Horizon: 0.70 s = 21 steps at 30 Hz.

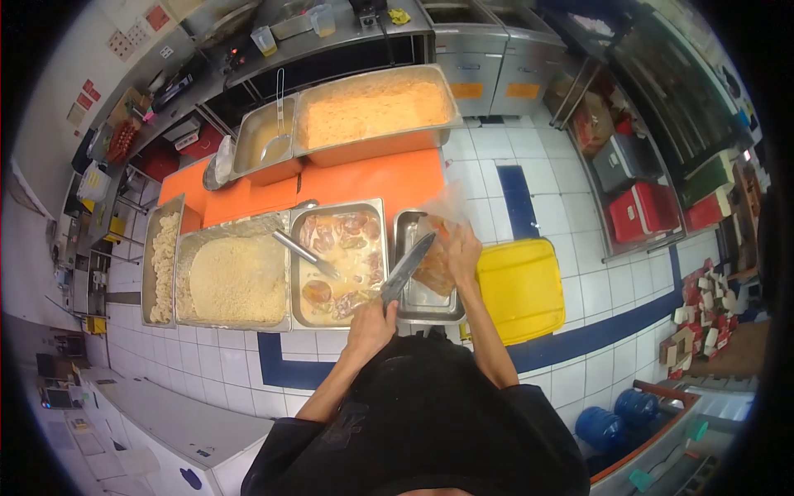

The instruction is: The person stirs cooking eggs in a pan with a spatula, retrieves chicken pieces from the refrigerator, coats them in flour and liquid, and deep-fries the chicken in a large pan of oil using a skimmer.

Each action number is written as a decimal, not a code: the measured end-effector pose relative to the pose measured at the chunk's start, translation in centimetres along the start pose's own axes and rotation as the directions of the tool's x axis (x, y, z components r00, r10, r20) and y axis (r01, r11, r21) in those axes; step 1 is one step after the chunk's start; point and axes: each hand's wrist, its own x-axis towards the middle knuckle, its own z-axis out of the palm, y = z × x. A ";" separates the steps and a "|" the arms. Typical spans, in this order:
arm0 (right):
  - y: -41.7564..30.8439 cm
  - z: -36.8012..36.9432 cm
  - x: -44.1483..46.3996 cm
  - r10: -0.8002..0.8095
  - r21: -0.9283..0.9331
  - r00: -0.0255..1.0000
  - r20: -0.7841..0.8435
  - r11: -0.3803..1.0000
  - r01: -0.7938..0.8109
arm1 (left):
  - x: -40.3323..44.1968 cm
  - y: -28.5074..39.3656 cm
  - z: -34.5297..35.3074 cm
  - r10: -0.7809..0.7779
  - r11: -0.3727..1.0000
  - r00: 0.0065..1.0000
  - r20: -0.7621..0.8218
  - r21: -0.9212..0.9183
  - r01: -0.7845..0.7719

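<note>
White floor tiles with dark blue bands surround an orange work surface in a commercial kitchen; a stainless steel counter runs along the far side; a red cooler sits on the shelving at right, and two blue water jugs stand at lower right.

Left hand has its fingers wrapped round the handle of a broad-bladed knife, the blade pointing up and away from the body; right hand pinches the upper side of a clear plastic bag containing orange-brown contents; the bag is over the rectangular steel pan directly in front of the person; the blade overlaps the bag in view, though contact between them cannot be determined.

Immediately left of that pan, a steel tray contains raw meat pieces in pale liquid, with a metal-handled utensil resting across its left edge; next stands a pan of pale breading, then a narrow pan of coated pieces; behind, a deep pan is filled with orange crumbly material; adjoining it, a smaller pan holds a long-handled skimmer; a yellow plastic bin stands near the right forearm.
</note>
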 end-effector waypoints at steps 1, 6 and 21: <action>0.0 0.2 -0.2 0.013 0.002 1.000 0.023 1.000 -0.013 | 0.6 0.2 0.0 -0.022 1.000 0.999 0.039 0.008 0.022; -1.4 0.7 -0.4 -0.021 0.052 1.000 0.021 0.998 0.020 | 1.9 0.0 0.3 0.060 0.998 0.996 0.070 -0.017 -0.059; -2.3 2.2 -3.3 0.221 0.091 0.972 0.081 0.969 -0.229 | 10.0 -3.7 4.2 0.238 0.971 0.942 -0.237 0.035 -0.236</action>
